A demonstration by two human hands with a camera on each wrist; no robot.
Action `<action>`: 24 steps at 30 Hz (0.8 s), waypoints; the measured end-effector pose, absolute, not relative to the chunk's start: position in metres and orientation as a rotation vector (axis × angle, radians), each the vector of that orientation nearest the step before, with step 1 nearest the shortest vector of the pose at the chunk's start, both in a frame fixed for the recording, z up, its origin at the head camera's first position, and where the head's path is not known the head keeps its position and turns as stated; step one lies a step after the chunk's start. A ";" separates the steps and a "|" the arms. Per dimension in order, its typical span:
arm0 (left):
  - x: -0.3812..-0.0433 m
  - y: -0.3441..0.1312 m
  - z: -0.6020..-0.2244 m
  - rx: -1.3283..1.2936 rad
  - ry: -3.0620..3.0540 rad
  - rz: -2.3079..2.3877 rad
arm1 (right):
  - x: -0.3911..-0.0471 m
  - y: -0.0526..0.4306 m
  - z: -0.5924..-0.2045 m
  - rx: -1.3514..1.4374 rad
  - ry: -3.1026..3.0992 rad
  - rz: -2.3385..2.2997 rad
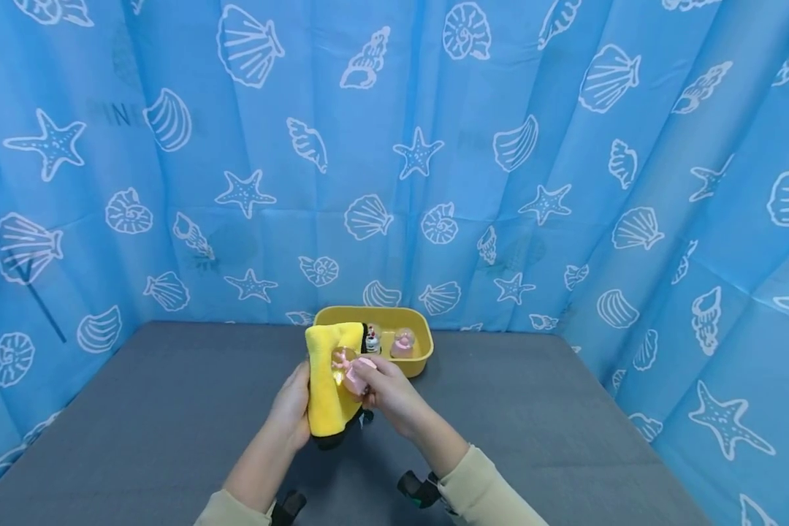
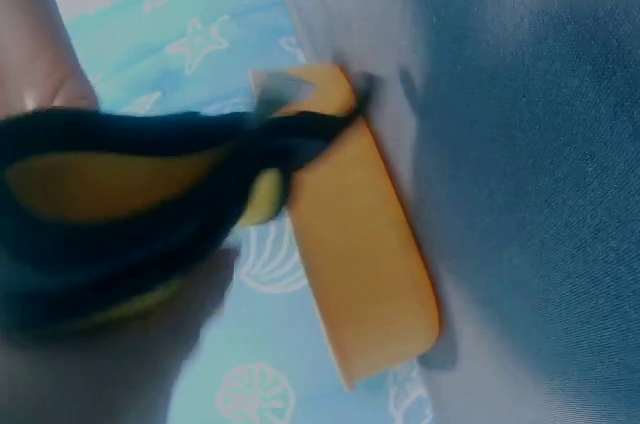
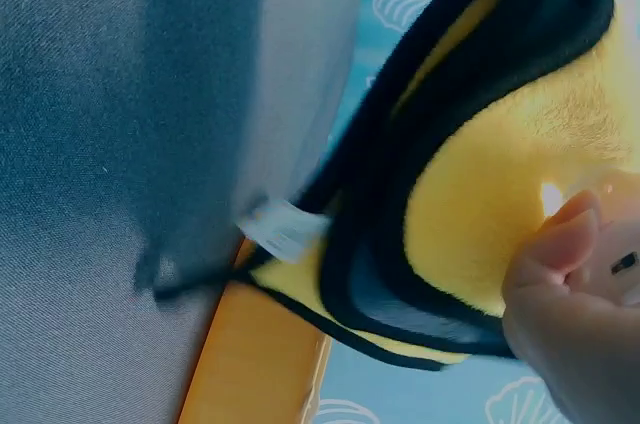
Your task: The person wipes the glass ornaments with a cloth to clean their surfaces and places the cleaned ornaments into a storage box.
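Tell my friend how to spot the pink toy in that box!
On the gray table, by the blue curtain, sits a yellow box. Look toward its right end for the pink toy. Unlike the white toy beside it, it's pink; the other pink toy is in the right hand.

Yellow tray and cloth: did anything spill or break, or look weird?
I see nothing spilled or broken. The pink globe in the right hand is tipped sideways by the yellow cloth, while another pink globe stands upright in the yellow tray.
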State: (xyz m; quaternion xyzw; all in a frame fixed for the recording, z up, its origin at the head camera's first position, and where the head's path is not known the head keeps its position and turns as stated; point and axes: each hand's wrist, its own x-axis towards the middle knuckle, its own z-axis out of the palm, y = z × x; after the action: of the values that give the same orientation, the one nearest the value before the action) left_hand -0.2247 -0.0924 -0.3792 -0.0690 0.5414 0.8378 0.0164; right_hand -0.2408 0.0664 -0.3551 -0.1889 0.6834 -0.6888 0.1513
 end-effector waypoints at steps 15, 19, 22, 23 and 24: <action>-0.226 -0.086 -0.377 -0.228 1.949 2.510 | -0.234 0.058 -0.351 -0.530 2.255 -1.715; -0.229 -0.086 -0.380 -0.315 2.025 2.504 | -0.234 0.059 -0.353 -0.500 2.204 -1.838; -0.229 -0.091 -0.381 -0.338 2.005 2.503 | -0.236 0.062 -0.354 -0.499 2.051 -1.995; -0.229 -0.093 -0.382 -0.328 1.947 2.518 | -0.236 0.063 -0.354 -0.495 1.999 -2.042; -0.229 -0.095 -0.382 -0.315 1.876 2.534 | -0.236 0.064 -0.353 -0.487 1.949 -2.084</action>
State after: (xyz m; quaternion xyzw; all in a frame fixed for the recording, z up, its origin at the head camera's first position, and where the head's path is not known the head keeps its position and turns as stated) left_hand -0.2288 -0.0946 -0.3823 -0.0993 0.5920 0.7997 -0.0133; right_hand -0.2363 0.0640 -0.3534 -0.1671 0.6682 -0.7144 0.1232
